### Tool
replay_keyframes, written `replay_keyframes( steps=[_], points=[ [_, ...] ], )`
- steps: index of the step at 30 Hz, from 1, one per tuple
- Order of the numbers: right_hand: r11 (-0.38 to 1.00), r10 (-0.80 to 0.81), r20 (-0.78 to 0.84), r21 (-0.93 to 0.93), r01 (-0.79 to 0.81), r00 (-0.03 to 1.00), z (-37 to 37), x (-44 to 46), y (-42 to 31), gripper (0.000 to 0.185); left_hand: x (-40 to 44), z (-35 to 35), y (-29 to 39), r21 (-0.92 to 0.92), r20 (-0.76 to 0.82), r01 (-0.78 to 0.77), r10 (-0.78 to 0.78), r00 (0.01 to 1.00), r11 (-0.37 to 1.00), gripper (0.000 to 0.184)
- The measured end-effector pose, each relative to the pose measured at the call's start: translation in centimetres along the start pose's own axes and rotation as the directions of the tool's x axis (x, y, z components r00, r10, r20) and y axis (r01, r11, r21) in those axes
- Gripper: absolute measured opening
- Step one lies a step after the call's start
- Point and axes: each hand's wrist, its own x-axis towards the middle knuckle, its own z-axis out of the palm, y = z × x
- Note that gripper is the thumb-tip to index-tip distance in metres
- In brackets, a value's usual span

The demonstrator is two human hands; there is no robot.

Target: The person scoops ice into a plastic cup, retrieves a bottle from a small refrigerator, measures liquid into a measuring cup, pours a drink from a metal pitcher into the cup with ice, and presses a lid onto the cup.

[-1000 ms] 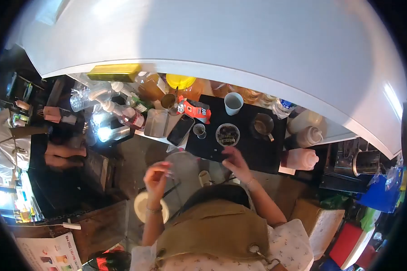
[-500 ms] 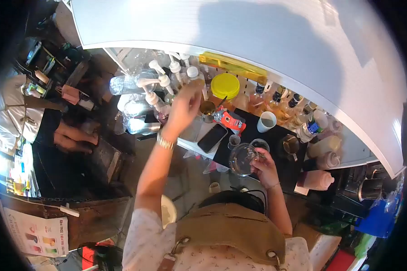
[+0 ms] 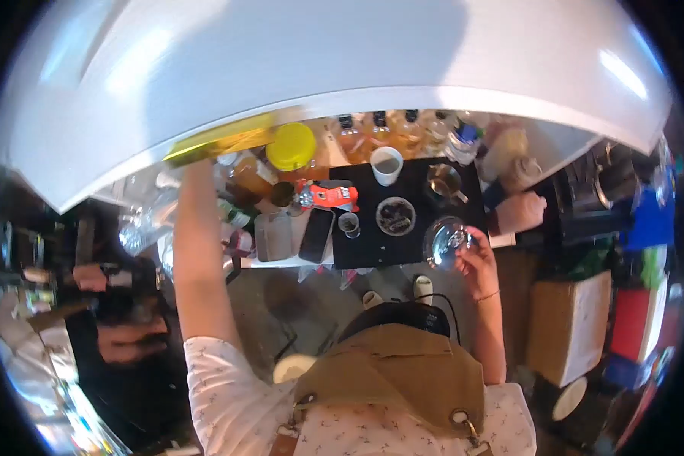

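Observation:
My right hand (image 3: 479, 267) grips a clear dome lid (image 3: 450, 243) by its edge, to the right of a clear cup (image 3: 395, 217) with dark contents and pale pieces. The cup stands on a black mat (image 3: 365, 251), and the lid is apart from it. My left forearm (image 3: 196, 258) reaches up to the white panel (image 3: 304, 72), near the yellow strip (image 3: 224, 140); the hand itself is hidden there. A small glass (image 3: 349, 224), a red-and-black packet (image 3: 330, 196) and a phone (image 3: 316, 235) lie between my arms.
A white cup (image 3: 387, 166) and a glass mug (image 3: 442, 182) stand on the mat's far part. Behind are amber bottles (image 3: 380, 137) and a yellow-lidded jar (image 3: 290, 147). A squeeze bottle (image 3: 520, 213) lies at the right. A cardboard box (image 3: 570, 327) stands below.
My left hand has gone from above the pump bottles to out of sight at the white panel. The right hand, with the dome lid, has moved right, away from the cup. The view has shifted.

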Motion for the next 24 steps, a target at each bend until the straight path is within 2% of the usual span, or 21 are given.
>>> replay_keyframes(
  steps=[2, 6, 11, 15, 18, 20, 21, 23, 24],
  points=[
    [0.997, -0.032, -0.09, 0.068, 0.038, 0.995, -1.7, -0.7, -0.3, 0.046, 0.9, -0.1, -0.8, 0.017, 0.055, 0.029, -0.03, 0.998, 0.999, 0.038],
    [0.988, -0.089, -0.129, 0.115, 0.104, 0.988, -3.9, -1.4, -0.7, 0.043, 2.6, -0.2, -2.4, 0.037, 0.138, 0.094, -0.098, 0.986, 0.995, 0.044],
    [0.986, -0.068, -0.172, 0.142, 0.093, 0.983, -5.3, -1.3, -0.8, 0.044, 5.4, -0.7, -3.5, 0.033, 0.2, 0.159, -0.162, 0.966, 0.987, 0.052],
    [0.98, -0.098, -0.157, 0.158, 0.123, 0.983, -6.8, -1.1, -0.6, 0.043, 6.7, -1.2, -3.8, -0.039, 0.217, 0.243, -0.229, 0.949, 0.969, 0.059],
    [0.98, -0.11, -0.146, 0.149, 0.132, 0.983, -8.2, -1.3, -0.8, 0.042, 6.7, -1.7, -3.5, -0.19, 0.172, 0.324, -0.293, 0.94, 0.927, 0.064],
    [0.982, -0.099, -0.112, 0.149, 0.115, 0.989, -9.0, -1.3, -0.9, 0.041, 4.9, -2.7, -1.1, -0.307, 0.082, 0.351, -0.343, 0.936, 0.885, 0.052],
    [0.979, -0.1, -0.114, 0.165, 0.118, 0.988, -9.3, -1.3, -1.1, 0.041, 4.4, -3.0, -0.3, -0.299, 0.087, 0.345, -0.335, 0.938, 0.89, 0.052],
    [0.976, -0.098, -0.121, 0.181, 0.119, 0.988, -10.1, -1.3, -1.2, 0.041, 3.5, -3.7, 0.9, -0.422, -0.002, 0.396, -0.437, 0.899, 0.816, 0.039],
    [0.975, -0.098, -0.118, 0.186, 0.119, 0.988, -10.3, -1.2, -1.2, 0.042, 3.2, -4.0, 0.7, -0.415, -0.003, 0.398, -0.438, 0.899, 0.818, 0.039]
  ],
)
